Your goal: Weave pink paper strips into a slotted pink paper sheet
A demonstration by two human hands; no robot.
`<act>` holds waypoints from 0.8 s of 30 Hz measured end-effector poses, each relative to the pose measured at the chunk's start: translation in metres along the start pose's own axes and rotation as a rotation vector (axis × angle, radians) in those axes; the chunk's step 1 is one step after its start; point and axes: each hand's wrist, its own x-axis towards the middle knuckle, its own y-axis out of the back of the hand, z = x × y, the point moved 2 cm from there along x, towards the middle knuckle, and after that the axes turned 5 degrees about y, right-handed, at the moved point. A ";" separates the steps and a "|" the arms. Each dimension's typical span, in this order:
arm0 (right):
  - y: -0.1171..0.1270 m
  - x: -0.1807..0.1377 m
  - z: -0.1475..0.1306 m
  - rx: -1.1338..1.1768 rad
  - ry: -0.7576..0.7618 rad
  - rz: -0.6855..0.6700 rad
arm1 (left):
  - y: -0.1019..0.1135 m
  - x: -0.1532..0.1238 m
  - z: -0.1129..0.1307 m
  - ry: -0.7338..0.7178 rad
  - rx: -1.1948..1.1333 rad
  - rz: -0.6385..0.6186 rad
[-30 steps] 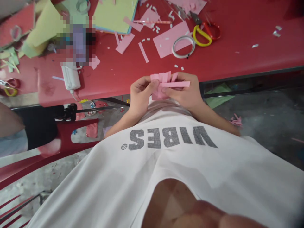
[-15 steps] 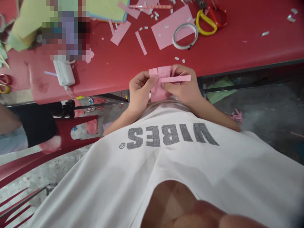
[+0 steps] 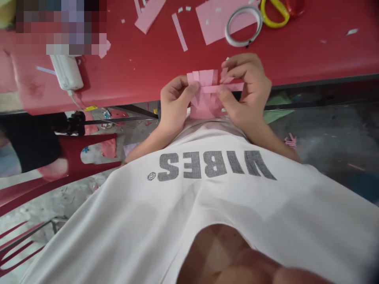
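Both my hands meet at the near edge of the red table point(image 3: 296, 55), just above my white shirt. My left hand point(image 3: 174, 103) pinches the left side of a pink paper piece point(image 3: 204, 92) cut into upright strips. My right hand point(image 3: 247, 88) is curled over its right side, thumb and fingers closed on a loose pink strip point(image 3: 232, 87) that lies crosswise over the cut strips. Part of the paper is hidden behind my right fingers.
On the table beyond lie a white tape roll point(image 3: 243, 26), yellow-handled scissors point(image 3: 276, 12), pink paper pieces point(image 3: 213, 21) and scraps, and a white device with a cable point(image 3: 66, 73). A red chair point(image 3: 74, 157) and another person's leg point(image 3: 26, 146) are at my left.
My right hand has lifted and curled further over the paper, drawing the cross strip left across the upright strips. The view has dropped, so the table items sit higher in frame.
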 end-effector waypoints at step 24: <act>0.009 -0.006 -0.003 -0.085 -0.132 -0.059 | 0.003 0.001 -0.004 0.000 0.064 0.027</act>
